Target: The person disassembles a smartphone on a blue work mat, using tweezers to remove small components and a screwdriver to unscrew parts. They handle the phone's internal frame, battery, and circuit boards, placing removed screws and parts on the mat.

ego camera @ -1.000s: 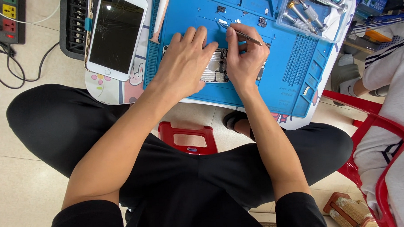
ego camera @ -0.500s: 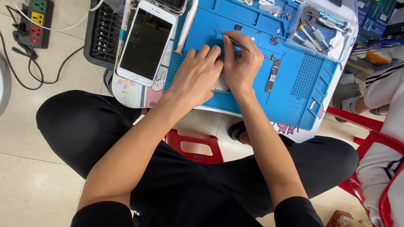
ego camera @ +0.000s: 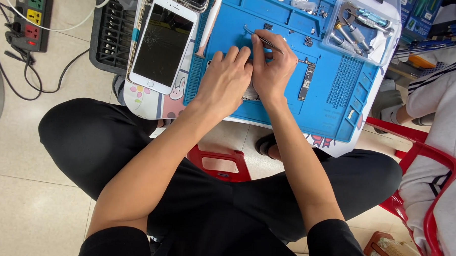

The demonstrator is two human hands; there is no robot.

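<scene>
**Two hands close together over a small part on the blue repair mat**

Both hands met near the upper middle of the frame, on the blue mat (ego camera: pixel 284 102) that covered a small white worktop (ego camera: pixel 148 107). The left hand (ego camera: pixel 223 82) lay palm down, fingers held close together and pressed flat on a small device (ego camera: pixel 250 93), of which only a sliver showed between the two wrists. The right hand (ego camera: pixel 271 69) sat just beside it, touching it at the fingertips; its fingers were pinched narrow around a pair of metal tweezers (ego camera: pixel 261 39), whose thin end pointed toward the upper left, above the left hand's fingertips. What the tweezer tips touched could not be told.

Just right of the right hand a narrow dark circuit board (ego camera: pixel 306 81) lay on the mat, apart from the hand. In the upper right of the frame a clear plastic tray (ego camera: pixel 387 40) held several screwdrivers. Left of the mat a white phone with a cracked screen (ego camera: pixel 161 45) lay face up, beside a black ridged case (ego camera: pixel 109 35). A power strip (ego camera: pixel 28 17) with coloured sockets sat on the tiled floor in the upper left corner. A red stool (ego camera: pixel 221 163) showed between the person's black-clad legs, and another person's striped white sleeve (ego camera: pixel 436 97) appeared at the right edge.
</scene>
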